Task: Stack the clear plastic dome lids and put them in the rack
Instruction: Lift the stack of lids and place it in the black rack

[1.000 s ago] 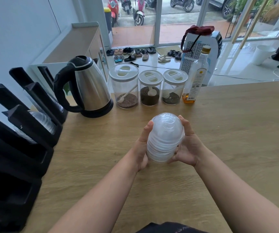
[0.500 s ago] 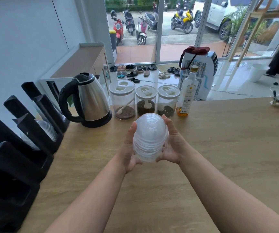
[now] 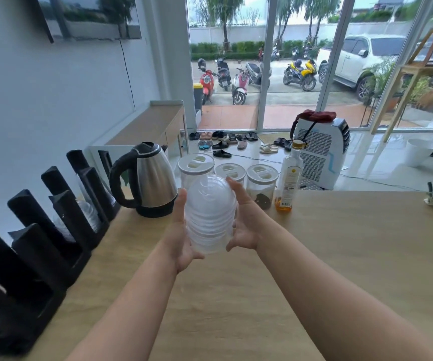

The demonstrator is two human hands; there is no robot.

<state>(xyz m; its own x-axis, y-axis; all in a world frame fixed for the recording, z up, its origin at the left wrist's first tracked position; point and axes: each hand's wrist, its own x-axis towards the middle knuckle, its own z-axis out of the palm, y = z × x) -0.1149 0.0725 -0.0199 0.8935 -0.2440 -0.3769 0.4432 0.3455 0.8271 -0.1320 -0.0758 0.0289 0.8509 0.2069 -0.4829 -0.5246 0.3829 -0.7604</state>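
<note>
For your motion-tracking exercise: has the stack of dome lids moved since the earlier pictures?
Yes. The stack of dome lids has gone up and away from the person: it was below the three jars, now it overlaps the left jar beside the kettle.

The stacked dome lids [image 3: 211, 214] are clear, glossy ribbed plastic. The counter [image 3: 340, 256] is matt pale wood grain, the rack [image 3: 35, 246] matt black, the kettle [image 3: 155, 178] brushed metal.

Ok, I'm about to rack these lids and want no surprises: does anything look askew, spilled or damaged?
Nothing stands out. The stack of dome lids sits nested evenly between the left hand and right hand, above the wooden counter. The kettle and oil bottle stand upright; no spill shows.
</note>
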